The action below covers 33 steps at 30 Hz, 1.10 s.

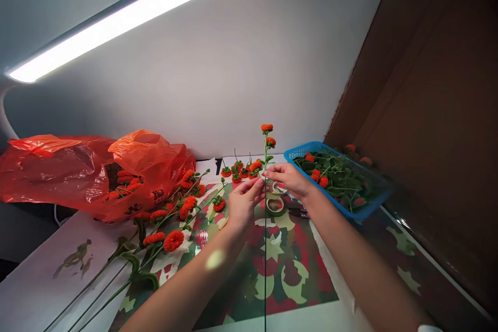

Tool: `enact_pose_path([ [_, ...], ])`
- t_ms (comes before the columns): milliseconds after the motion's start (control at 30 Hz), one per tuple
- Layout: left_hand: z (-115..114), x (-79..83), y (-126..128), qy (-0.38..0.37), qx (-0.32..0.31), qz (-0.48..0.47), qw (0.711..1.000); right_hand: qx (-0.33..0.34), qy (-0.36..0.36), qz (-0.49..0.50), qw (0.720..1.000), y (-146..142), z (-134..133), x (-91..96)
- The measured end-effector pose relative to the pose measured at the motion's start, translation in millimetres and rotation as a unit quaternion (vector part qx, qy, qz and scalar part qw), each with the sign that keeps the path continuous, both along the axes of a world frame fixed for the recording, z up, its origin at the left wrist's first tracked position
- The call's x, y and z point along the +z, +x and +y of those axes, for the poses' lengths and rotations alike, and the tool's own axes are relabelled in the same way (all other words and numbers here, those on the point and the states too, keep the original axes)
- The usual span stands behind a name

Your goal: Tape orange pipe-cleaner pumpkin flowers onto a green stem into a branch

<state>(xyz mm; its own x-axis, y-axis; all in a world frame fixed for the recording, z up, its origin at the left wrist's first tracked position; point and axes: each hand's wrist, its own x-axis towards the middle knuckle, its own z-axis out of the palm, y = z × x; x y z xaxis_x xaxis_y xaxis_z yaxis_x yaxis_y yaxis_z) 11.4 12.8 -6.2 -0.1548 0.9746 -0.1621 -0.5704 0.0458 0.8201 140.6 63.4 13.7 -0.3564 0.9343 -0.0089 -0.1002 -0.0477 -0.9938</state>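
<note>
In the middle of the head view stands an upright artificial flower stem (265, 249), long, thin and green. Fuzzy orange blooms (266, 128) and small green leaves sit on its upper part. My left hand (243, 201) is closed in a pinch at the stem from the left. From the right, my right hand (290, 179) pinches the stem slightly higher, fingertips close to the left ones. Another orange bloom (255, 166) shows just above my left fingers; whether it is joined to this stem I cannot tell. Anything small between the fingertips is hidden.
Rolls of tape (275, 205) and a dark-handled tool (299, 212) lie behind my hands on the camouflage-patterned mat (288, 241). Finished flower stems (173, 241) lie at left beside a red plastic bag (155, 181). A blue basket (311, 146) holds leaves and blooms. A lamp (140, 13) hangs above.
</note>
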Motion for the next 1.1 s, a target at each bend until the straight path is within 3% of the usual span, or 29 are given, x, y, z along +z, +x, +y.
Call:
enact_pose_path([
  [467,0,-4.3,-2,0.018,0.028,0.011,0.999,-0.028,0.006,0.003,1.0,2,-1,3.9],
  [700,12,-20.5,-9,-0.083,-0.035,0.063,0.994,-0.028,0.01,-0.002,1.0,1,0,1.8],
  [800,11,-11.7,-12,-0.08,-0.079,0.104,0.988,-0.013,0.015,-0.01,1.0,2,1,1.1],
  [967,6,20.4,-17,0.052,-0.067,0.209,0.974,0.029,0.035,-0.033,0.998,1,-2,3.3],
  [1100,10,25.8,-26,0.008,-0.131,0.152,0.98,0.049,0.043,-0.066,0.996,-4,-7,4.0],
])
